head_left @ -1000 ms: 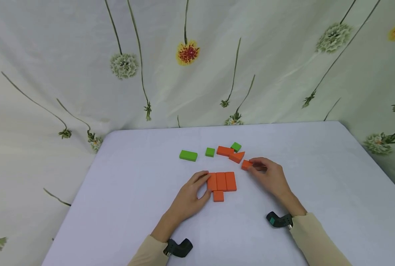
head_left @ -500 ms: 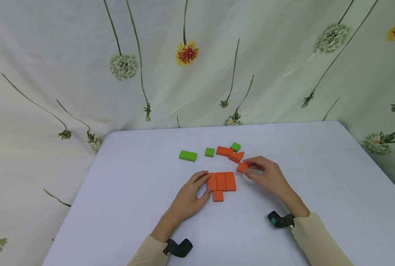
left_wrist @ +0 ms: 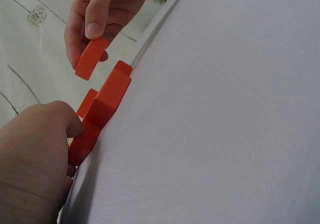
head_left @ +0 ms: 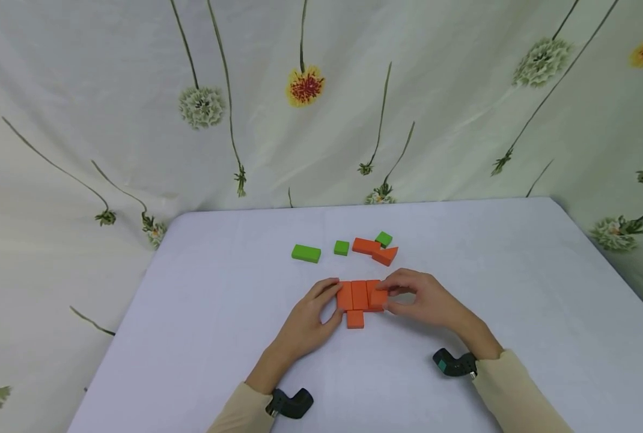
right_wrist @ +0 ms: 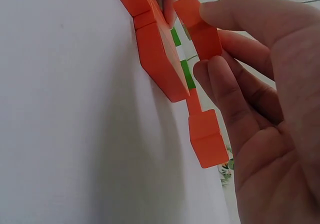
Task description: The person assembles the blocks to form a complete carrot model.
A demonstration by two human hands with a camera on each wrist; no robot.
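Three orange rectangular blocks (head_left: pixel 359 293) lie side by side on the white-covered table, with a small orange block (head_left: pixel 356 320) against their near side. My left hand (head_left: pixel 302 325) pinches the leftmost of the three between thumb and fingers; in the left wrist view the thumb lies on its near face. My right hand (head_left: pixel 429 304) holds another small orange block (right_wrist: pixel 200 26) between thumb and fingertips. Both wrist views show this held block raised clear of the row, and from the head view it overlaps the row's right end.
Behind the row lie an orange block (head_left: pixel 366 245), an orange triangular block (head_left: pixel 385 256), a long green block (head_left: pixel 306 253) and two small green blocks, one in the middle (head_left: pixel 341 248) and one at the right (head_left: pixel 384 239). A flowered cloth (head_left: pixel 451 108) hangs behind the table.
My right hand has brought the small orange block from beside the triangular block toward me and left, over the row's right end. My left hand has stayed in place.
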